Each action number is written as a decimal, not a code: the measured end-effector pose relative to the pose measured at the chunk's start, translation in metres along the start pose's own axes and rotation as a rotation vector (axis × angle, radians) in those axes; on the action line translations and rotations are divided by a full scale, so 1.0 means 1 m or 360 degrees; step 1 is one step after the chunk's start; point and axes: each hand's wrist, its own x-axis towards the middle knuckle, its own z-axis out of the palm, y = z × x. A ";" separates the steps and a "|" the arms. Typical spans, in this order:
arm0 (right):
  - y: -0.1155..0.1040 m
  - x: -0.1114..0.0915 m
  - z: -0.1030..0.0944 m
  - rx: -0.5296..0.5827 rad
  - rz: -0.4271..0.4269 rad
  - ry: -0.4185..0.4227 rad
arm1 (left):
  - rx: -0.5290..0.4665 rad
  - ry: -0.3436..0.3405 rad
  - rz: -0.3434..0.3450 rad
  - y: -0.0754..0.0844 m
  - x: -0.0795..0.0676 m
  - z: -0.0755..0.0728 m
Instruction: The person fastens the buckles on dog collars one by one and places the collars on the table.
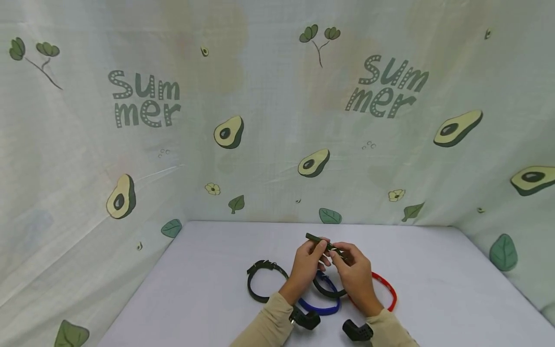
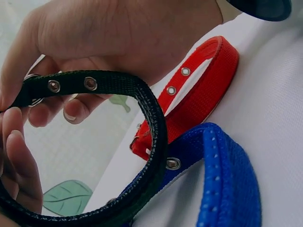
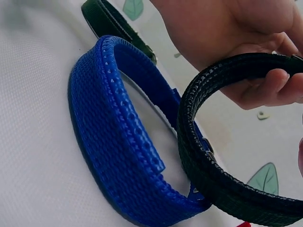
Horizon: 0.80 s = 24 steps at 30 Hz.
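Both hands hold a dark green pet collar (image 1: 313,237) above the table, its loop hanging below them. My left hand (image 1: 305,265) pinches the strap close to its free end. Opposite it, my right hand (image 1: 355,274) grips the strap with thumb and fingers. Metal eyelets line the held strap in the left wrist view, where my right hand (image 2: 109,38) is at the top and fingertips (image 2: 21,151) of my left show low at the left. Under the hands, a blue collar (image 1: 318,311) lies on the table. Right of it, a red collar (image 1: 392,294) is partly hidden by my right hand.
Left of my left hand, another dark green collar (image 1: 251,284) lies looped and buckled on the white table (image 1: 195,299). A pale cloth (image 1: 269,96) printed with avocados and leaves hangs around the table's back and sides.
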 end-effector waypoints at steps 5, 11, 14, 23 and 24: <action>0.025 0.002 0.001 0.0018 0.0088 -0.0010 | -0.0002 -0.0004 0.0021 -0.001 -0.001 0.001; 0.036 0.002 0.003 0.0036 0.0111 -0.0022 | -0.0011 0.0017 0.0026 0.000 -0.003 -0.001; 0.036 0.003 0.004 0.0008 0.0137 0.0001 | 0.0011 0.0016 0.0038 -0.001 -0.003 -0.002; 0.034 0.003 0.001 0.0075 0.0145 0.0026 | 0.0016 -0.0013 0.0045 0.000 -0.003 -0.001; 0.034 0.003 0.000 0.0109 0.0141 0.0023 | 0.0015 -0.0011 0.0043 -0.001 -0.003 -0.001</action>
